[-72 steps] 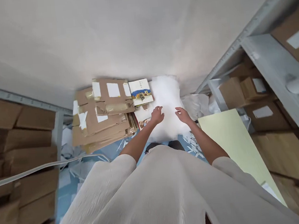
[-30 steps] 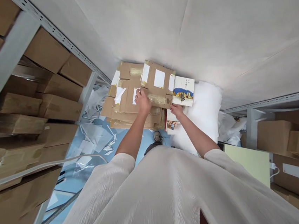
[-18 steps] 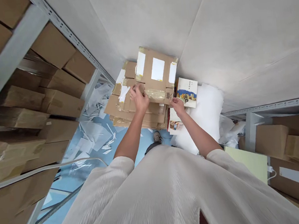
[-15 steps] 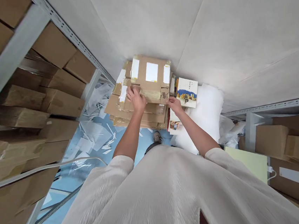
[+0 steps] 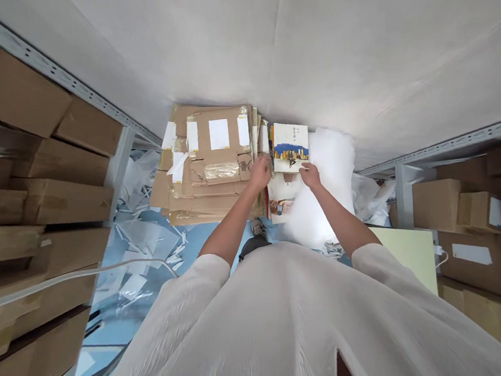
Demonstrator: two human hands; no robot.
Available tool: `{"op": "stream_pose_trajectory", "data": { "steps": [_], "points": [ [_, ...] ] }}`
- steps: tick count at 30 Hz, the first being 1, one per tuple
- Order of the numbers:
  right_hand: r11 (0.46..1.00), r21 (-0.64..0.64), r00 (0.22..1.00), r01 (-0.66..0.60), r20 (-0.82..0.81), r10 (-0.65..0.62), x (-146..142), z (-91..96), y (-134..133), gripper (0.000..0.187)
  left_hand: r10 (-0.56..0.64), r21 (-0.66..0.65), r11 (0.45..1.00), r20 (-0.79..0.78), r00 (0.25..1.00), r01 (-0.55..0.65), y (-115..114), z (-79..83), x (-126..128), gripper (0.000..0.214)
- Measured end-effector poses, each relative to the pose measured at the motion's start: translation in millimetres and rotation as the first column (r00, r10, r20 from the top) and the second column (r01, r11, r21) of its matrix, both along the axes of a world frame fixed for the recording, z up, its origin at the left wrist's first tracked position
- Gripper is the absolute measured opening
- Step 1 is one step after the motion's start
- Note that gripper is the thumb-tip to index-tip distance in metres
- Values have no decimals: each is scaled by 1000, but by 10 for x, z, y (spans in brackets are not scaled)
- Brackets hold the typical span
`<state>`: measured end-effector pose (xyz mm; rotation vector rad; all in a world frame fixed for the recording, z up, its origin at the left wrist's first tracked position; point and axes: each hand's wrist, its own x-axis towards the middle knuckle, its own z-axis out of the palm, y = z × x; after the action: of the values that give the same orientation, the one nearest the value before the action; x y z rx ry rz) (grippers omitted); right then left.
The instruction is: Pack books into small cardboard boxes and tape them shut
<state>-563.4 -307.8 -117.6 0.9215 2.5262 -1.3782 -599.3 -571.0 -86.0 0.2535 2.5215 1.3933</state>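
A book (image 5: 291, 146) with a white cover and a blue-and-yellow city picture lies on top of other books. My right hand (image 5: 310, 174) pinches its lower right corner. My left hand (image 5: 261, 172) is at the right edge of the stack of flattened cardboard (image 5: 228, 140), just left of the book. Its fingers are curled, and what they grip, if anything, is hidden. Below the top book, another book (image 5: 281, 207) with a pictured cover is partly covered. White foam wrap (image 5: 335, 174) stands right beside the books.
Shelves of cardboard boxes line the left (image 5: 44, 166) and right (image 5: 438, 205). Paper scraps and plastic (image 5: 149, 239) litter the blue floor, and a white cable (image 5: 108, 270) crosses at left. A pale green panel (image 5: 405, 256) stands at right. The wall (image 5: 227, 42) rises behind the stack.
The view has shifted to the right. My left hand has left the top cardboard's front edge for the stack's right side. My right hand has moved from the cardboard to the book's corner.
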Motion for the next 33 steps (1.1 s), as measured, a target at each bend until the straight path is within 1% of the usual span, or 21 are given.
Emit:
{"op": "stream_pose_trajectory", "data": {
  "steps": [3,5,7,9,11,14,15,17,21,25,28,30,33],
  "points": [
    [1000,9,1000,5,16,-5,-34,-83,208,52,-32,-11,999,144,989,34,262,-110,-82,57],
    [1000,-8,999,-11,30,12,-61,-131,278,55,-34,-28,999,221,975,42,391,-170,-99,58],
    [999,-27,998,-31,46,32,-83,-156,308,57,-16,-40,999,266,964,28,483,-216,-93,60],
    [999,-27,998,-38,54,40,-98,-158,316,56,28,-49,999,270,963,-15,541,-250,-84,60],
    [1000,-18,998,-19,57,20,-109,-145,314,53,107,-61,994,262,959,-94,572,-275,-90,60],
    [998,-24,995,65,74,-63,-120,-121,312,48,247,-99,969,321,914,-227,580,-296,-135,58],
    [994,-36,992,99,81,-96,-121,-114,316,46,275,-111,961,346,897,-252,577,-297,-151,56],
    [986,-72,985,152,88,-146,-115,-97,337,43,286,-113,958,365,886,-263,571,-285,-166,51],
    [972,-143,982,187,61,-180,-56,-32,461,39,224,-51,974,332,917,-219,611,-208,-102,43],
    [963,-130,971,235,-20,-239,140,89,683,39,117,24,991,293,949,-130,787,-109,19,40],
    [958,-92,957,273,-73,-280,450,202,861,38,30,49,998,259,965,-44,993,-42,128,38],
    [947,-71,944,313,-88,-318,726,280,966,40,-27,46,999,243,970,16,1143,8,229,36],
    [916,-69,913,395,-80,-400,1180,394,1100,41,-110,45,994,222,969,103,1363,96,437,37]
  ]
}}
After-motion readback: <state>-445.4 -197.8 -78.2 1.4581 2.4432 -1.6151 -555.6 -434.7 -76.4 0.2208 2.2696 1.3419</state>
